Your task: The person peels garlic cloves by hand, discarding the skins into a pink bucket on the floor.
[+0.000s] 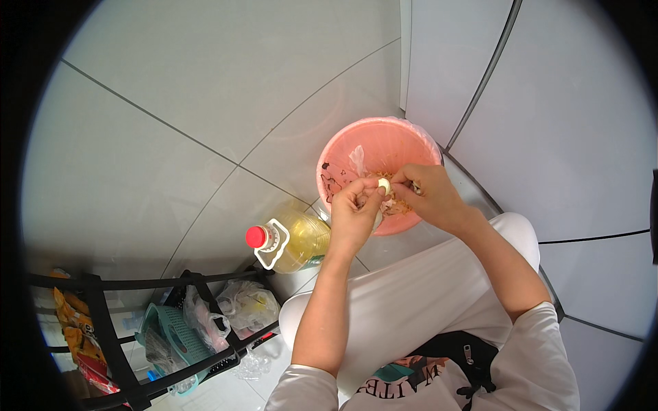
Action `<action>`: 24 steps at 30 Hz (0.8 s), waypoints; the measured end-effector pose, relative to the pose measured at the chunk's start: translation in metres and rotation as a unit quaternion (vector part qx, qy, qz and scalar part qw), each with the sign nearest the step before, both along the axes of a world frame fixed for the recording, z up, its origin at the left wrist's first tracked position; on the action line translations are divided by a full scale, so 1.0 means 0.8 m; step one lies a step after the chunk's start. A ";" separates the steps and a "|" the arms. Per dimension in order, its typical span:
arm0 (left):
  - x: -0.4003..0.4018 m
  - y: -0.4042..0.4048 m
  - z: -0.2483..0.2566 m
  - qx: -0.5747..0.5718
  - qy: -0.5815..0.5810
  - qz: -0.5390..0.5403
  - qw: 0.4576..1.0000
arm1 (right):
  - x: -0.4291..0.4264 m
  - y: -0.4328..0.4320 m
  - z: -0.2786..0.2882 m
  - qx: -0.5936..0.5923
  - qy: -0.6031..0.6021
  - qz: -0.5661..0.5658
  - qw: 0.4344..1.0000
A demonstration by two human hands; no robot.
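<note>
Over a pink bin (354, 134) with a liner, my left hand (355, 206) pinches a small pale piece (384, 185), which looks like a peeled garlic clove, between thumb and forefinger. Something whitish shows below that hand's palm, partly hidden. My right hand (432, 198) is just to the right, its thumb and forefinger drawn together beside the clove. Whether a scrap of skin sits between those fingertips is too small to tell. Inside the bin lie brownish peelings (383, 174) and a crumpled whitish scrap (357, 158).
A large bottle of yellow oil (303, 236) with a red cap stands left of the bin. At lower left, a black-framed rack (115, 341) holds a teal basket (177, 329), plastic bags (249, 305) and orange packets (77, 329). Pale cabinet panels (555, 128) rise at right.
</note>
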State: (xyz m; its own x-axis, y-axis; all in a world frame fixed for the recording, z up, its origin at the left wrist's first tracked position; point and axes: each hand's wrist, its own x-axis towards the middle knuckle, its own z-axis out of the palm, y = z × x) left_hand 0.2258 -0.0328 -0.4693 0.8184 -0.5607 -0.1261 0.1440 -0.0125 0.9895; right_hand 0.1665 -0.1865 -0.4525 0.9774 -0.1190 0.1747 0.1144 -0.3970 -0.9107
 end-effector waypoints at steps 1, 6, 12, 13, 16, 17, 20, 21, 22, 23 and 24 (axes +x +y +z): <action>-0.001 0.000 0.001 0.003 0.001 0.005 1.000 | -0.001 0.001 0.000 -0.018 0.006 0.000 1.000; -0.002 -0.001 0.002 0.009 -0.007 0.008 1.000 | -0.001 0.000 0.001 -0.054 -0.020 -0.018 0.998; -0.001 0.001 0.000 -0.053 0.067 0.013 0.996 | 0.007 -0.014 -0.006 -0.075 -0.042 -0.096 0.992; 0.002 0.004 0.002 -0.073 0.116 -0.013 0.990 | 0.007 -0.016 -0.007 -0.098 -0.001 -0.094 0.991; 0.005 0.006 0.003 -0.120 0.180 -0.046 0.975 | 0.003 -0.014 -0.007 -0.084 0.019 -0.089 0.992; 0.005 0.006 0.003 -0.144 0.200 -0.051 0.968 | 0.002 -0.011 -0.006 -0.051 0.029 -0.096 0.994; 0.006 0.005 0.000 -0.162 0.195 -0.058 0.966 | -0.006 -0.005 0.003 0.066 0.021 -0.045 0.997; 0.006 0.004 -0.001 -0.152 0.198 -0.050 0.967 | -0.007 -0.001 0.005 0.068 0.034 -0.047 0.996; 0.007 0.005 -0.002 -0.162 0.201 -0.054 0.965 | -0.008 0.003 0.008 0.071 0.028 -0.042 0.996; 0.007 0.005 -0.004 -0.167 0.205 -0.056 0.963 | -0.009 0.006 0.009 0.071 0.017 -0.038 0.997; 0.007 0.004 -0.005 -0.171 0.203 -0.058 0.962 | -0.009 0.009 0.010 0.073 0.022 -0.037 0.996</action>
State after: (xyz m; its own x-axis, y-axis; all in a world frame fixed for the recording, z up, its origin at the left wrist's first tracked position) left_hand 0.2314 -0.0298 -0.4733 0.6694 -0.7114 -0.2141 0.5369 0.2641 0.8013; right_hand 0.1594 -0.1794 -0.4446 0.9714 -0.2118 0.1073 0.0486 -0.2648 -0.9631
